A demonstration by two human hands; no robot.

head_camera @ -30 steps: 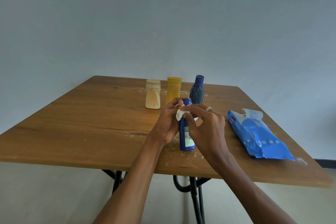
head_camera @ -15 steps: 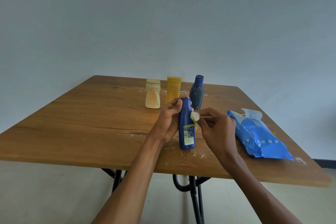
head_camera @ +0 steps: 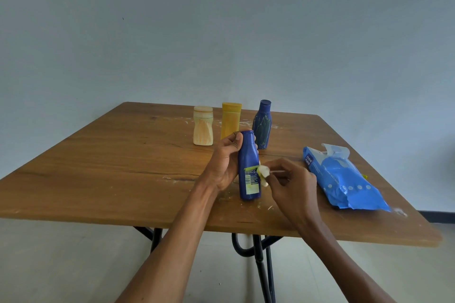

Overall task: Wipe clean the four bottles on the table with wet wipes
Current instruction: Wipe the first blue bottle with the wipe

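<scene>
L hand [head_camera: 225, 162] grips the blue bottle [head_camera: 248, 167] from its 9 o'clock side, thumb hooked up near the cap, fingers curled round the back. Bottle stands upright on the wooden table [head_camera: 110, 174], near the front edge, roughly centre. R hand [head_camera: 291, 183] comes in from 3 o'clock, fingertips pinching a small scrunched wet wipe [head_camera: 263, 172] tight, pressing it against the bottle's side right at the top of the label. Wipe looks yellowish-white, wadded small.

Over at 12 o'clock from the held bottle, three more wait in a row toward the far edge: cream bottle [head_camera: 203, 125] on the left, yellow bottle [head_camera: 231, 119] in the middle, dark blue bottle [head_camera: 262, 124] on the right w/ a leaf pattern, standing just behind the held one's cap. All three upright, apart from each other.

At 3 o'clock, near the R hand, the blue wipes pack [head_camera: 342, 179] lies flat on the table, flap up at its far end. White smudges and crumbs scattered on the tabletop round the bottle's base and near the far row. Black metal table legs [head_camera: 261, 261] show under the front edge.
</scene>
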